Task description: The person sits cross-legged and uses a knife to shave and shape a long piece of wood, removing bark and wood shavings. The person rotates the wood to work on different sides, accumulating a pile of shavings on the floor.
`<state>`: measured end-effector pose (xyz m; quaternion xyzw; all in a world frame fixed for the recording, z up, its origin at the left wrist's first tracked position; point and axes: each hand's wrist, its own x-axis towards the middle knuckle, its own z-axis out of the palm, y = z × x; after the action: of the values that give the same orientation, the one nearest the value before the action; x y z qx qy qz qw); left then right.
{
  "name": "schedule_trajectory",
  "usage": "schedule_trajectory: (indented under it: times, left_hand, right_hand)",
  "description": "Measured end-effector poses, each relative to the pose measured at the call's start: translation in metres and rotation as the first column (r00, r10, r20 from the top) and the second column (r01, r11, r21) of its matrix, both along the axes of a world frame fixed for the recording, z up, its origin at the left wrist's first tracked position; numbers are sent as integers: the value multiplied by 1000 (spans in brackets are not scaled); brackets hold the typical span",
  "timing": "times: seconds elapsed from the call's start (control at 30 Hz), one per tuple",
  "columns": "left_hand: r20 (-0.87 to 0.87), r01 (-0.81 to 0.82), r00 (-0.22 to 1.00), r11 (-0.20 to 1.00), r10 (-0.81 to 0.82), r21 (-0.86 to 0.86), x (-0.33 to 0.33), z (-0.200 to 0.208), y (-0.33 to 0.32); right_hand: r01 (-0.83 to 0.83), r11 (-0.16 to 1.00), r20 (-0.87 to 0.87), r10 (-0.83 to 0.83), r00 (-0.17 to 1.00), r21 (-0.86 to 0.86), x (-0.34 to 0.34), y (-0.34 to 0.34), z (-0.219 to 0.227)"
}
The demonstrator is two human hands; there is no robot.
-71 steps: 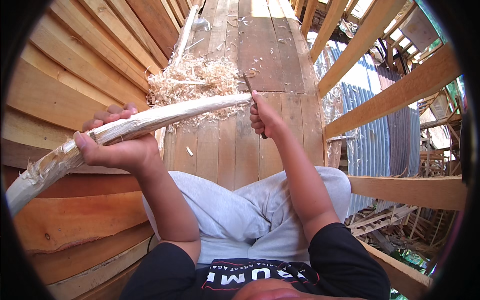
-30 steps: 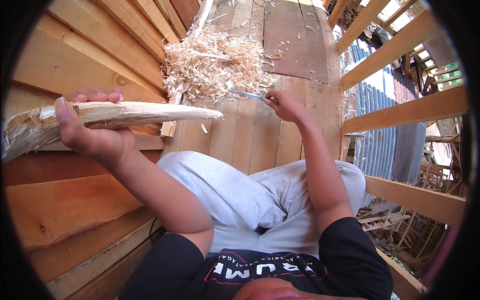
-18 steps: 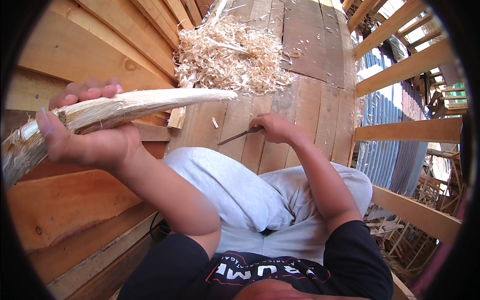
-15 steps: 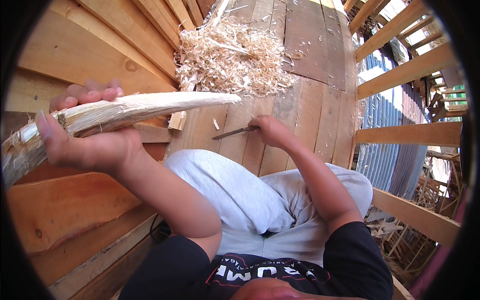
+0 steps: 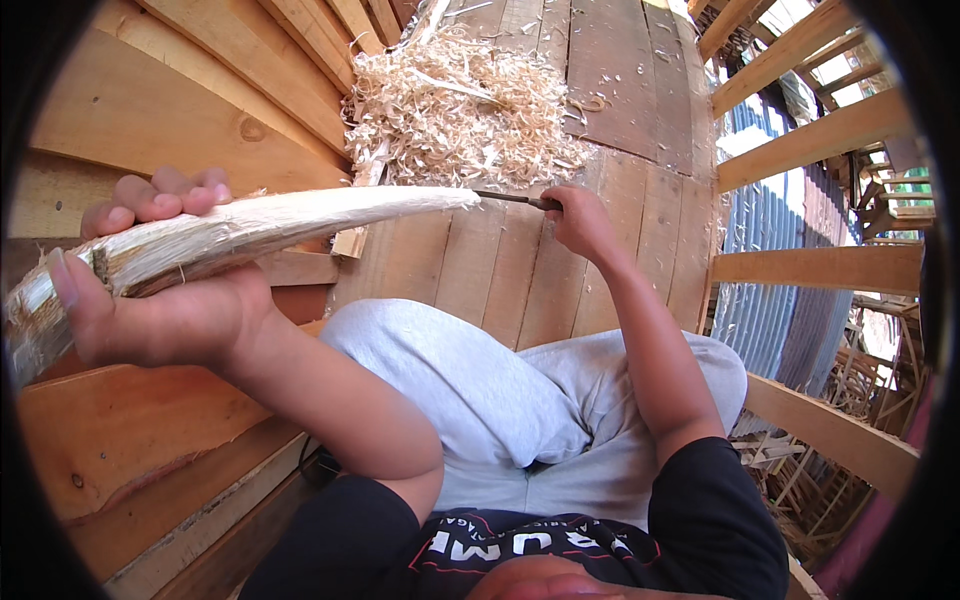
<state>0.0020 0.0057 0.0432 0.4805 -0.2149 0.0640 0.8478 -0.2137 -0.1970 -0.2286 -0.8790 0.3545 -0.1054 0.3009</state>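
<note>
A thick, curved piece of pale wood with its bark stripped stretches from the left edge toward the middle and tapers to a point. My left hand grips its thick end from below, the thumb on the near side and the fingertips over the far side. In my right hand is a knife with a narrow dark blade aimed left. The blade's front end is at the wood's tapered tip, partly hidden there; whether it touches the wood I cannot tell.
A heap of curled wood shavings lies on the plank floor ahead of my crossed legs. Stacked boards line the left side. Wooden rails run along the right, with corrugated metal sheets beyond.
My right hand has moved up and a little right, bringing the knife from above the floor to the wood's tip. The left hand and the wood have shifted slightly left.
</note>
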Motion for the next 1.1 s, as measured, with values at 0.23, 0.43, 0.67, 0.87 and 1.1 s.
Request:
schedule_trajectory:
  times: [0.23,0.43,0.67,0.87,1.1]
  left_hand:
    - [-21,53,998,999,-54,-12,1,-2,1]
    - [-58,77,995,997,-78,-17,-1,-2,2]
    - [-42,114,993,993,-113,12,0,-12,-8]
    - [-57,238,970,971,-237,2,-7,-24,-24]
    - [-57,344,937,939,-345,-26,-24,-31,-47]
  right_hand:
    - [-181,932,-249,265,932,313,-33,-34,10]
    - [140,980,-60,-132,989,139,-38,-44,19]
    - [39,981,-359,33,933,189,-41,-42,28]
    - [35,945,-172,23,985,325,-31,-23,57]
    - [-96,918,179,28,984,386,-1,12,78]
